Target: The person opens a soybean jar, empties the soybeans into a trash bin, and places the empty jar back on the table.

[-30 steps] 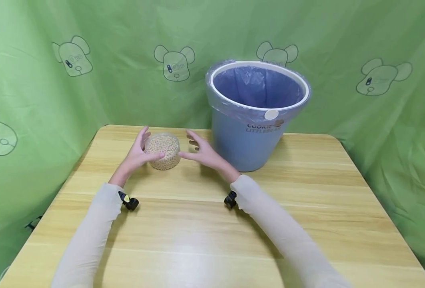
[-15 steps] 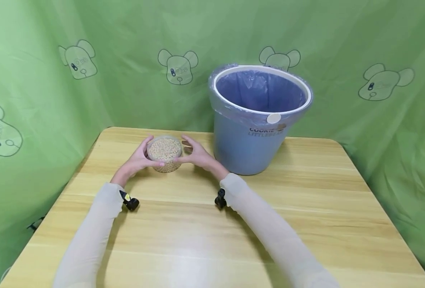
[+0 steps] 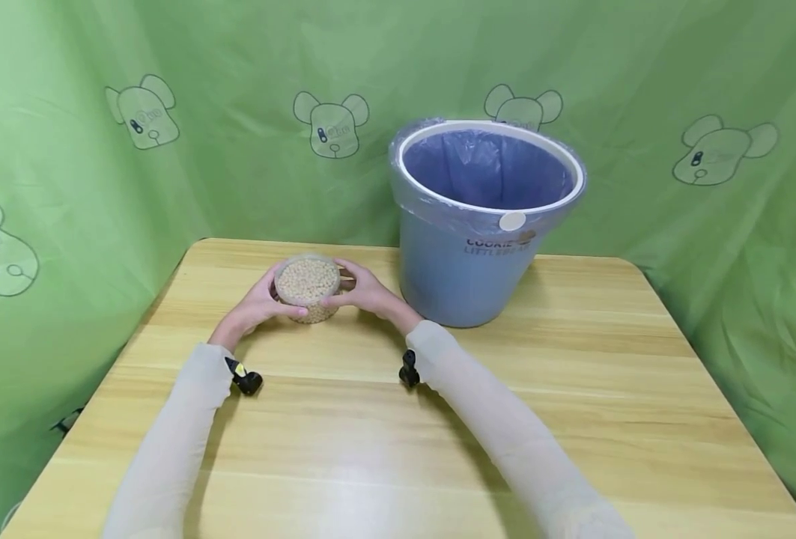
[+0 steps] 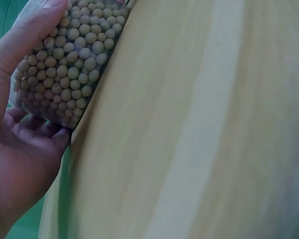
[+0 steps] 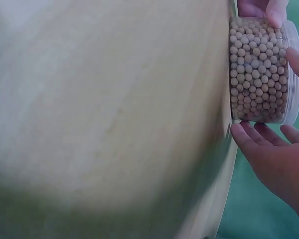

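A round, clear plastic jar (image 3: 308,278) with a lid stands on the table, full of small beige balls that look like dried soybeans. My left hand (image 3: 257,301) holds its left side, thumb across the front and fingers behind. From the other side my right hand (image 3: 369,292) grips it, its thumb also on the front wall. In the left wrist view the left thumb lies along the jar (image 4: 72,64), with the fingers at its side. The right wrist view shows the jar's base (image 5: 234,74) against the tabletop and the right fingers at its wall.
To the right of the jar stands a tall blue bin (image 3: 465,273) with a white rim and a plastic liner. The wooden table (image 3: 344,434) has a green curtain (image 3: 236,172) with bear heads hanging behind and beside it.
My right hand has moved left from beside the jar onto its right side. The left hand has closed in around the left side. Jar and bin stand in place.
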`<state>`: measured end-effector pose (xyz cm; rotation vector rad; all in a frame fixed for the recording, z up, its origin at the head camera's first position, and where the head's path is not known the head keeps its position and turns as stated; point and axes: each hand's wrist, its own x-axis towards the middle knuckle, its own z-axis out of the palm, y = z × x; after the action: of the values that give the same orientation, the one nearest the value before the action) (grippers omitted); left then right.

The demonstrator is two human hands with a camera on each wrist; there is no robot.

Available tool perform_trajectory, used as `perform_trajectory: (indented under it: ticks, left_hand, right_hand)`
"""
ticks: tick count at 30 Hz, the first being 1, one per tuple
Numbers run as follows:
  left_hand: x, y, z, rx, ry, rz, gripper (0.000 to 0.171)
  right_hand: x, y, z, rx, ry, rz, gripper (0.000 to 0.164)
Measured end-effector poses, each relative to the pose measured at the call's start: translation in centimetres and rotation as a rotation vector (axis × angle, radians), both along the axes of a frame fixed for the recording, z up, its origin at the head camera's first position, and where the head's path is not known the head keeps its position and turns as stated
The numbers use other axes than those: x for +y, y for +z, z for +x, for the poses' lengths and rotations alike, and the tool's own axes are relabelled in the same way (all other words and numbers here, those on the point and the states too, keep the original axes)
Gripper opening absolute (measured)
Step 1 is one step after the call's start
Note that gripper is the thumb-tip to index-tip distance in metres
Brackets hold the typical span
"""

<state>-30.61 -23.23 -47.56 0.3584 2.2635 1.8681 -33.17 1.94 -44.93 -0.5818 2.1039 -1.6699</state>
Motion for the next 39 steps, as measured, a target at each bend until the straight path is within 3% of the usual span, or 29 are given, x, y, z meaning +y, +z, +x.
perform_trajectory:
  ticks: [11,19,26,34,39]
  left_hand:
    - [0.8,-0.2,0.5,-0.036,0.057,0.044,0.11]
    - [2.1,0.4,0.6,0.025,0.112,0.04,0.107]
    - [3.9,3.1,0.9,0.134,0.102,0.039,0.11]
    - [6.8,6.7,2.6,0.19,-0.019,0.134,0.112]
    - [8.4,7.7,3.7,0.201,-0.077,0.144,0.115]
  right_hand:
    - [0.2,0.3,0.7,-0.02,-0.029,-0.012,0.093]
    - [1.2,1.2,1.0,-0.014,-0.072,-0.042,0.095]
    - [3.1,3.3,2.3,0.066,-0.128,-0.107,0.094]
    - [5.7,5.6,5.2,0.205,-0.236,-0.139,0.094]
    - [7.2,6.9,7.2,0.319,-0.286,-0.058,0.092]
